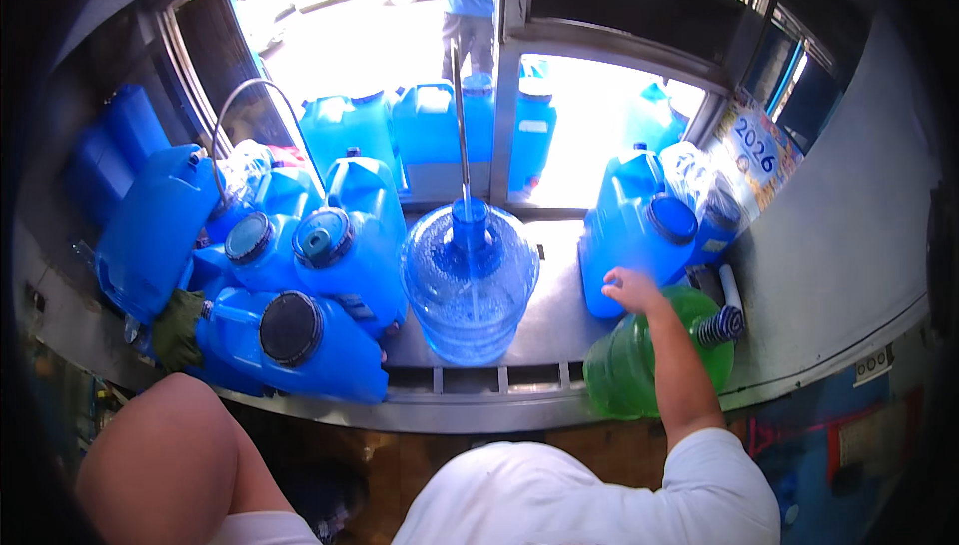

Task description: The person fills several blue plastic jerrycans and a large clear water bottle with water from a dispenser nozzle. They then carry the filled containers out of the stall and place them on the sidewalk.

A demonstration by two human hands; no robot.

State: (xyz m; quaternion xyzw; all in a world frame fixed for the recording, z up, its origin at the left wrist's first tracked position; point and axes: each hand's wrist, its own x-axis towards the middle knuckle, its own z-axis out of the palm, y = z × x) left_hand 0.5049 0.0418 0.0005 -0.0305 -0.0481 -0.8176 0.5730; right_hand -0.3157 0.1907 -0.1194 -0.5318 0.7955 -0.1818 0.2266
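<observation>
On metal counter (556, 295), round blue bottle (472, 290), right hand (632, 291) near green bottle (621, 370).

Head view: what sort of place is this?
Likely a water-refilling shop: a thin metal pipe reaches down to the neck of a round translucent bottle on a metal counter, with blue jugs on both sides.

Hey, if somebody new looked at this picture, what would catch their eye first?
Probably the round, see-through blue plastic bottle standing upright mid-picture on the grey metal counter, with a thin, straight, pale tube reaching down to its neck. Next, likely the see-through green plastic bottle lying on its side at the right, the person's bare right hand near it. Blue plastic jugs with dark caps crowd the left.
</observation>
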